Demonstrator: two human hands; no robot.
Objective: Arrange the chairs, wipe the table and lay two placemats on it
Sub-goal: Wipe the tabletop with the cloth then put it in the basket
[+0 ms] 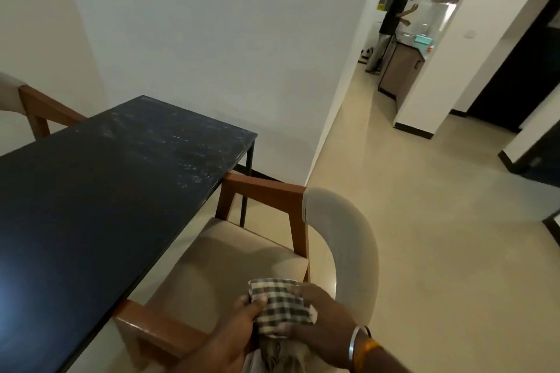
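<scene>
Hands, left (239, 339) and right (321, 312), each grip pinching checked cloth (280, 306) (folded square) above padded chair (230, 260)

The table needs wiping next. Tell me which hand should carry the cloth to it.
Left, probably. Both hands hold the checked cloth over the chair, but the left hand is on the side nearer the dark table, while the right hand would have to cross over.

Bare forearms; right wrist (360, 348) wears silver bangle, orange band
</scene>
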